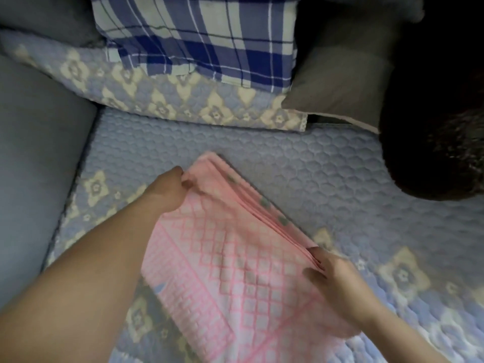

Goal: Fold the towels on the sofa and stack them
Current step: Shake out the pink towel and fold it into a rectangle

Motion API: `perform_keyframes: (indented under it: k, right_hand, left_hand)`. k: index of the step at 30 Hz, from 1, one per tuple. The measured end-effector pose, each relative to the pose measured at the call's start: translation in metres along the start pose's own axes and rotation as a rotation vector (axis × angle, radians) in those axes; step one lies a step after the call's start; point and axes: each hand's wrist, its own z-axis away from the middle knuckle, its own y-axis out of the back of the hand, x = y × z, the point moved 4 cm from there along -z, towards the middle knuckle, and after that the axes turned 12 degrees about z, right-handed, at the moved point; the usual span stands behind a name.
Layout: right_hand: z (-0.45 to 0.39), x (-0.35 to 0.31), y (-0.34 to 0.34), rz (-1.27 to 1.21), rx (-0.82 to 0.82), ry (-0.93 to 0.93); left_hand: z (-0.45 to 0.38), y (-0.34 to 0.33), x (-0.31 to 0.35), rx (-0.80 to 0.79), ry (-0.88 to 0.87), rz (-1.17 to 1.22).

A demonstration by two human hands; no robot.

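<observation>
- Across the whole view spreads a sofa [34, 142] with smooth grey-blue upholstery, its padded arm bulging up the left side.
- Over the seat lies a quilted blue cover [301, 169], stitched in small rounded cells, with cream flower-and-diamond motifs along its borders; a second stretch of the same cover drapes the backrest behind.
- Against the backrest leans a blue-and-white plaid cloth [199, 40], soft and slightly rumpled, its lower edge resting on the patterned cover.
- Just right of the plaid sits a plain grey cushion [340, 82], matte and squared, one corner touching the seat cover.
- At the right edge looms a dark, fuzzy mass [440, 142], too dim to identify, overlapping the cushion and the seat.
- On the middle of the seat, nearest the camera, lies the pink towel [235, 265], folded into a long rectangle running diagonally from upper left to lower right; its weave shows a raised grid of pale squares with brighter pink lines, and several stacked layers show along its far edge.
- Reaching from lower left, the left hand [167, 192] pinches the towel's far corner between thumb and fingers.
- From lower right, the right hand [337, 276] grips the layered edge, fingers curled round it.
</observation>
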Motion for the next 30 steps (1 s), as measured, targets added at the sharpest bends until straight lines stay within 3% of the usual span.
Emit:
perform_keyframes:
  k: [3,7,9,13,15,18,21,24,28,30]
  right_hand:
    - [-0.01,-0.008,0.001,0.041,-0.014,-0.024]
    - [-0.011,-0.001,0.002,0.02,0.074,-0.068]
    - [-0.006,0.006,0.002,0.043,0.155,-0.09]
    - [-0.008,0.01,-0.008,0.071,0.193,-0.148]
    - [-0.014,0.007,-0.011,0.074,0.164,-0.156]
    - [-0.017,0.009,-0.015,0.068,0.184,-0.142]
    - [-0.015,0.01,-0.016,0.066,0.181,-0.153]
    - [-0.013,0.013,-0.014,0.061,0.188,-0.166]
    - [-0.012,0.018,-0.019,0.042,0.19,-0.16]
    - [-0.012,0.02,-0.021,0.036,0.187,-0.148]
  left_hand:
    - [0.002,0.003,-0.009,0.057,0.056,0.079]
    - [-0.016,0.007,0.025,0.207,-0.033,0.306]
    - [-0.024,0.0,0.035,0.149,-0.009,0.271]
    - [-0.043,-0.014,0.048,-0.032,-0.18,-0.071]
    - [-0.055,-0.013,0.065,-0.153,-0.386,-0.206]
    - [-0.058,-0.007,0.09,-0.352,-0.737,-0.708]
    - [-0.05,0.007,0.102,-0.327,-0.926,-0.826]
    - [-0.045,0.013,0.099,-0.366,-0.927,-0.853]
    - [-0.046,0.019,0.083,-0.447,-0.66,-1.086]
    - [-0.046,0.024,0.087,-0.46,-0.621,-1.123]
